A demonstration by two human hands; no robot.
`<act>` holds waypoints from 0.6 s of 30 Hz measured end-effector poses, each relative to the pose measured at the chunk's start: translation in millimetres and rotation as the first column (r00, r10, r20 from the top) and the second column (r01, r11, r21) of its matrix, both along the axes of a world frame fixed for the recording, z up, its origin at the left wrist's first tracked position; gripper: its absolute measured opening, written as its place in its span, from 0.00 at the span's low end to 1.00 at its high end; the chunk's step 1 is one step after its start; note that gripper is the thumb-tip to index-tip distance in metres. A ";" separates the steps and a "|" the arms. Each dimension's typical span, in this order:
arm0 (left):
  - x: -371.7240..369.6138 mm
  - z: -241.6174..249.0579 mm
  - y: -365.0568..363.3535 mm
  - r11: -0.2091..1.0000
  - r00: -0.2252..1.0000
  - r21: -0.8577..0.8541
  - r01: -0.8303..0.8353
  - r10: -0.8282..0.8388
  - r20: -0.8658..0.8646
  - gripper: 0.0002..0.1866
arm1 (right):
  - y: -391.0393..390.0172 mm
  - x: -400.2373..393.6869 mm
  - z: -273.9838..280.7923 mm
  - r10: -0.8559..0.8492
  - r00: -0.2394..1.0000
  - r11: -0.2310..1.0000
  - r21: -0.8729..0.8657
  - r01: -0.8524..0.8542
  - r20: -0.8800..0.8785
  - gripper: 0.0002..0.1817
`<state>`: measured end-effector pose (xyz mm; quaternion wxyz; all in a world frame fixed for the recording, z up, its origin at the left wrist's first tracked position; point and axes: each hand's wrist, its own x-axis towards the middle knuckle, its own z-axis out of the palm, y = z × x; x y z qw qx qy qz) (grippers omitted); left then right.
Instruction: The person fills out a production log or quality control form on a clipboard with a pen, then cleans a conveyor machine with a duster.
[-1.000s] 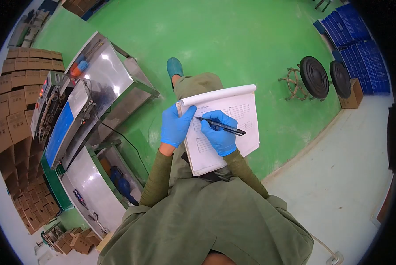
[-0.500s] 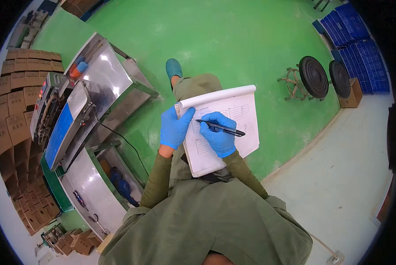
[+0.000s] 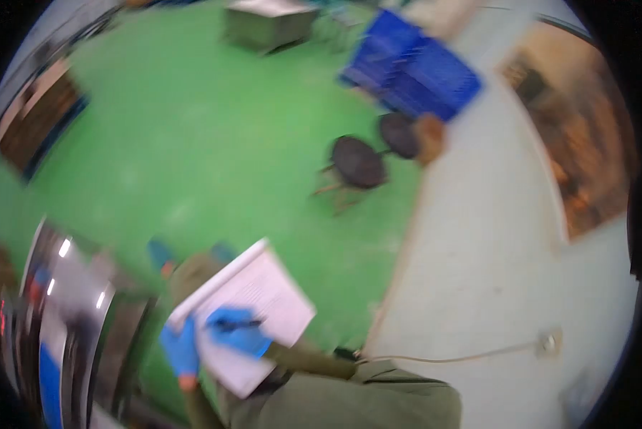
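The head view is blurred by motion. A pad of white paper (image 3: 281, 297), its top sheet rolled back along the upper edge, rests over my lap at the lower left. Gloved in blue, my left hand (image 3: 181, 347) grips the pad's left edge, thumb on the page. My right hand (image 3: 238, 332), also in a blue glove, is closed around a black pen (image 3: 246, 324) over the page. Whether the pen tip touches the paper cannot be made out. Printed lines show faintly on the sheet.
Two round dark stools (image 3: 358, 162) stand near stacked blue crates (image 3: 421, 68) and a brown box (image 3: 430, 139). A metal table (image 3: 85, 275) with equipment is at the left. A cable (image 3: 464, 359) runs to a wall socket (image 3: 548, 344).
The view has swung to the right, so my hands, pad and the metal table now appear lower and further left. Both hands keep hold of the pad and pen.
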<state>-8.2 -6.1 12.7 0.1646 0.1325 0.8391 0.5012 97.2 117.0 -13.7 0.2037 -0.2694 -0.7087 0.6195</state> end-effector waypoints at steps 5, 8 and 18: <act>-4.4 2.4 9.2 0.967 0.991 0.234 0.102 -0.120 0.064 0.14 | -1.0 7.2 8.0 0.050 0.979 0.998 -0.023 -0.056 -0.199 0.08; -7.3 -0.2 8.7 0.965 0.987 0.221 0.143 -0.156 0.045 0.14 | -0.2 6.9 13.0 -0.001 0.992 0.999 0.051 0.007 -0.128 0.08; -5.0 29.7 9.9 0.978 0.972 -0.036 0.205 -0.200 0.124 0.27 | -3.4 10.1 33.2 -0.080 0.979 0.995 0.036 0.088 -0.187 0.07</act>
